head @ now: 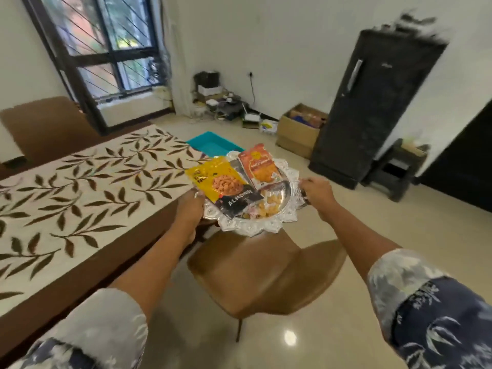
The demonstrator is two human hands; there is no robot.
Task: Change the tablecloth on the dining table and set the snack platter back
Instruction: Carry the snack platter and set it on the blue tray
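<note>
A silver snack platter (pixel 282 217) with a scalloped rim is being held in the air by both hands, above the seat of a tan chair (pixel 266 272) and just beyond the near corner of the dining table (pixel 87 278). Its left rim is being gripped by the left hand (pixel 190 209), with the fingers curled under the edge, and its right rim is being clamped by the right hand (pixel 316 193), so the hands are being kept apart, one at each side. On the platter three snack packets are being carried: a yellow packet (pixel 213 179) overhanging the left rim, a black packet (pixel 239 203) marked almonds lying beneath it, and an orange packet (pixel 259 166) toward the far side; loose snacks are showing under them. The table is being covered by a cream tablecloth (pixel 80 182) printed with brown leafy branches. Behind the platter a teal tray (pixel 210 145) is being partly hidden, and a dark cabinet (pixel 372 102) is standing against the far wall.
</note>
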